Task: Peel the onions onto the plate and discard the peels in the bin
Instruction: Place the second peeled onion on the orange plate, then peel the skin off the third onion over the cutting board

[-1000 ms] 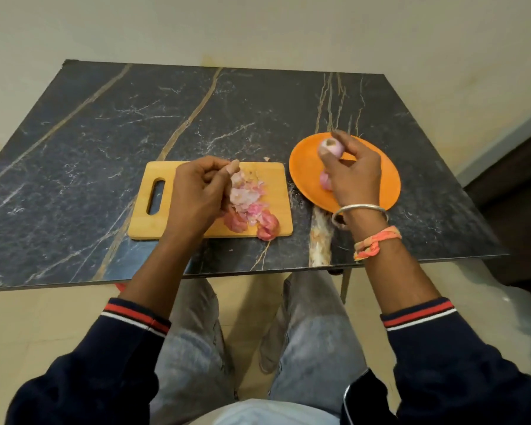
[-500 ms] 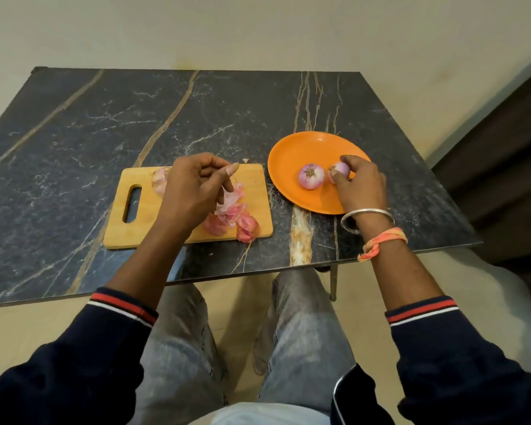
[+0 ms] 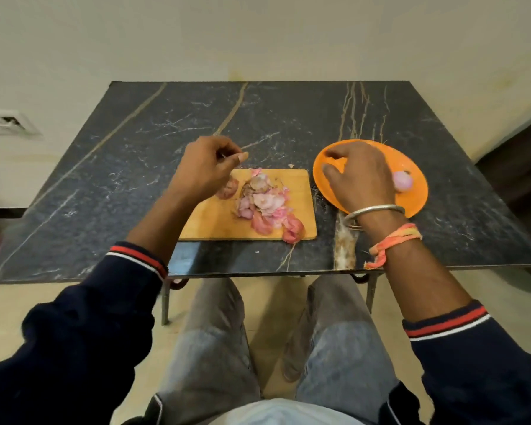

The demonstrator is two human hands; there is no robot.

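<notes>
A peeled onion (image 3: pixel 402 180) sits on the plate (image 3: pixel 417 200). Beside the plate, peels (image 3: pixel 265 204) wait for the bin. My right hand (image 3: pixel 360 176) looks empty; my left hand (image 3: pixel 206 168) pinches something tiny.

A round orange plastic plate (image 3: pixel 411 167) lies flat on the dark marbled counter (image 3: pixel 135 154), near its right edge. One small peeled pink-purple onion (image 3: pixel 402 180) sits on the plate's right half. A loose heap of pink and papery brown onion peels (image 3: pixel 265 204) covers the middle and near right corner of a rectangular pale wooden cutting board (image 3: pixel 298 191), just left of the plate.
</notes>
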